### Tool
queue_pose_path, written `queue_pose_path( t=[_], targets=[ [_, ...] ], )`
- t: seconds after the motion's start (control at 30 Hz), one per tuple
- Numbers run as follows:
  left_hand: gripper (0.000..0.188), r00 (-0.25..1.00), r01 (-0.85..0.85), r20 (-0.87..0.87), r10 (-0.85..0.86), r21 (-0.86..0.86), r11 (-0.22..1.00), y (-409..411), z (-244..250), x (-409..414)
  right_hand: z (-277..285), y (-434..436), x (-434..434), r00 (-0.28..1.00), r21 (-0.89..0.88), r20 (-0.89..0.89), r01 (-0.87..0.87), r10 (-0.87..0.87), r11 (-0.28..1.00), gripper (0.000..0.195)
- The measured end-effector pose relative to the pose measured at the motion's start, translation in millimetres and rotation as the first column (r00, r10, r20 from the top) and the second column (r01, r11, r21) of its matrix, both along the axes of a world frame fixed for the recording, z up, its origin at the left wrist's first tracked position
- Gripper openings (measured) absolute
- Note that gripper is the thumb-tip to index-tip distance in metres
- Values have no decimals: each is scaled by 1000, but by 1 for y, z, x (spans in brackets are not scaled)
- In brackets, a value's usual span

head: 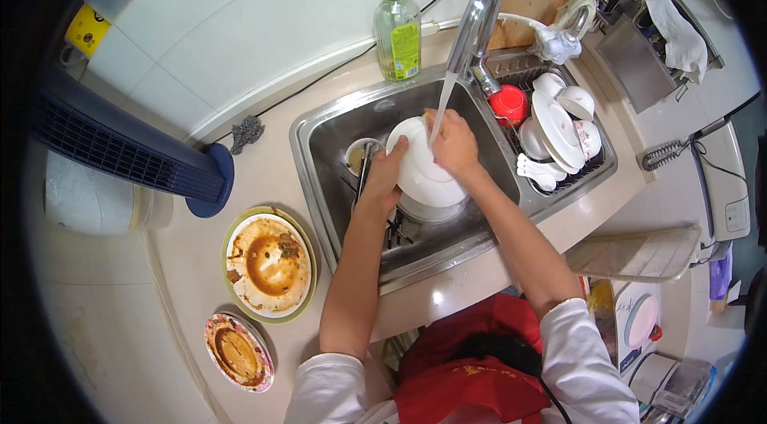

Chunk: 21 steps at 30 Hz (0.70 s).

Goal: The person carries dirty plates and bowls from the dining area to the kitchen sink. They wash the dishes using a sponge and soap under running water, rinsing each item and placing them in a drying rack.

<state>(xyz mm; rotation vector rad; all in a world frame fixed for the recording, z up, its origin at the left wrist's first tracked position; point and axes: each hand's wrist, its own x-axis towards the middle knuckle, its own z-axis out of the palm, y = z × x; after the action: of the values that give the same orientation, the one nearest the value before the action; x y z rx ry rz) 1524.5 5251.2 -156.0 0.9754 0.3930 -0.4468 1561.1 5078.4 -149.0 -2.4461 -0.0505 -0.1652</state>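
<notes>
A white plate (428, 181) is held tilted over the stainless steel sink basin (335, 124). My left hand (386, 169) grips its left rim, thumb on top. At the plate's upper right, my right hand (453, 139) lies curled against the surface. A small yellow bit shows at its fingertips; what that is, I cannot tell. Water (443, 100) runs from the chrome faucet (479, 11) onto the plate beside my right hand. Beneath the plate sits another round dish (434, 214), partly hidden. A small bowl (361, 154) and dark chopsticks (364, 172) are left of my left hand.
Food-stained plates (269, 262) and a floral dish (238, 352) stand on the left counter. A soap pump bottle (398, 35) is behind the sink. White crockery (557, 124) and a red bowl (509, 103) fill the right rack. A dark tower fan (138, 142) leans in from the left.
</notes>
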Motion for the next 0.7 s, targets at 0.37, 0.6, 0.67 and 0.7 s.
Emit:
queue_pose_path(
  t=[0.37,0.6,0.67,0.7],
  targets=[
    [40,974,-215,76,213,10,977,-14,-23,6,-24,-7,-29,965,7,188,-189,184,982,52],
    [41,953,-233,221,208,96,968,-12,-31,2,-4,24,-35,922,174,168,-375,348,910,47],
    [41,950,-204,270,157,156,966,-18,-28,1,-6,16,-22,928,92,220,-326,300,941,46],
    [41,953,-159,291,84,243,957,-21,-28,1,-8,11,-13,931,53,248,-290,269,956,46]
  ],
)
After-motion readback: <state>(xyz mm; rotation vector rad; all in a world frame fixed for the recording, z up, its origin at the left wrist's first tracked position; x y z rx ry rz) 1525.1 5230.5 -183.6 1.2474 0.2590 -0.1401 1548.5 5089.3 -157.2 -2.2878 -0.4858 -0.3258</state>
